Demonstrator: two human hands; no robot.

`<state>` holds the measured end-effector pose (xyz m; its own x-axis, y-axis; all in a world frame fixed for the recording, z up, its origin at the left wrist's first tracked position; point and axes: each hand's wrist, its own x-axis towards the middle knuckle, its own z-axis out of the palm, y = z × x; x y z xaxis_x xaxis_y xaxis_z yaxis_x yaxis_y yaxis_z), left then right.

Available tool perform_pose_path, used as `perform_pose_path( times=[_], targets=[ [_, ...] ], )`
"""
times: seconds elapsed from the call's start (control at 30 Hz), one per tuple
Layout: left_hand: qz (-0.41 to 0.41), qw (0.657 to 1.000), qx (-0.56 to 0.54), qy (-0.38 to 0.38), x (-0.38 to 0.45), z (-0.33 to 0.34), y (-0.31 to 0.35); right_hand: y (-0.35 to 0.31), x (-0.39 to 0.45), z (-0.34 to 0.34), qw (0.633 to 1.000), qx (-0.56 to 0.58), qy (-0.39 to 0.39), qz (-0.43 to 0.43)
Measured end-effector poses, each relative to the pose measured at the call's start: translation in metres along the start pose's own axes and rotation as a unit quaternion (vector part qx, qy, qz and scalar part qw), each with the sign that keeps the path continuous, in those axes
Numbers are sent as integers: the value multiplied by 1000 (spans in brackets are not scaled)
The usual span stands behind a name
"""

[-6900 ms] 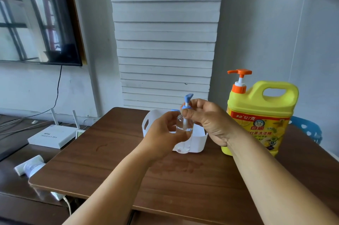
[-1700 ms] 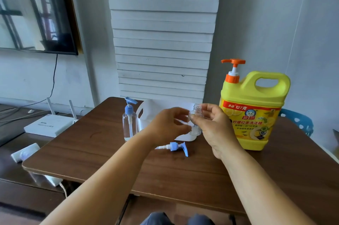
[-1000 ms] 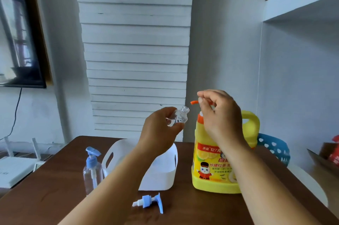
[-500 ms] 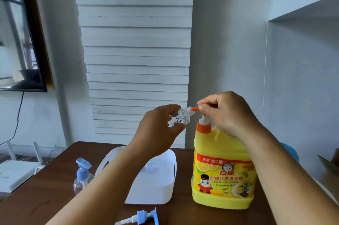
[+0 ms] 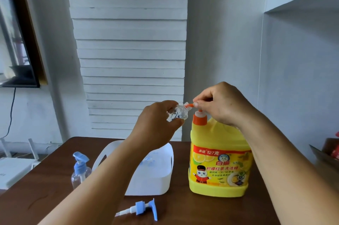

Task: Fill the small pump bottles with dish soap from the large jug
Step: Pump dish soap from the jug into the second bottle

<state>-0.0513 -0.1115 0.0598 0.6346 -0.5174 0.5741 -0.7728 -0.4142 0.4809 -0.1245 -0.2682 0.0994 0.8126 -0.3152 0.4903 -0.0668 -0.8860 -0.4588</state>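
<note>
Flanking jug (image 5: 219,166) – white basket (image 5: 156,173) | loose pump (image 5: 141,209) | capped bottle (image 5: 79,170)

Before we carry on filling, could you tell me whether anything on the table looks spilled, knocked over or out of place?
No spill shows. The only loose item is a blue pump head lying on its side on the table, removed from the clear bottle the left hand holds at the jug's spout. That fits the task.

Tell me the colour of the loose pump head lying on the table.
Light blue with a white dip tube, best seen in the head view.
</note>
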Motion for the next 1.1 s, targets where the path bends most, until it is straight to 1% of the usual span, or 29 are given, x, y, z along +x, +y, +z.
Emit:
perform_pose_path(
  times=[0.17,0.3,0.4,0.47,0.57,0.63,0.77,0.9,1.0,1.1],
  targets=[
    [2,1000,-13,5,3,-3,-1,-2,1,-4,1000,-3,4,-10],
    [3,1000,4,-10,1,-2,0,-5,1,-6,999,3,-38,19],
    [2,1000,-7,1,3,-5,-1,-11,6,-13,1000,-15,-28,-4],
    [4,1000,-5,-3,4,-5,-2,-9,5,-11,1000,-10,-23,-1],
    [4,1000,-1,-15,2,-3,-1,-7,1,-8,999,-8,-39,12],
    [0,1000,-4,-9,1,-3,-1,-10,3,-11,999,-24,-44,-1],
    [10,1000,4,1,3,-6,0,-9,5,-13,999,-27,-27,-10],
    [13,1000,18,-9,1,-4,0,-9,2,-9,998,-23,-51,0],
    [21,1000,12,7,3,-4,1,-11,5,-14,999,-30,-39,-12],
    [28,999,16,4,4,-4,2,-8,3,-10,999,-19,-35,-5]
  ],
)
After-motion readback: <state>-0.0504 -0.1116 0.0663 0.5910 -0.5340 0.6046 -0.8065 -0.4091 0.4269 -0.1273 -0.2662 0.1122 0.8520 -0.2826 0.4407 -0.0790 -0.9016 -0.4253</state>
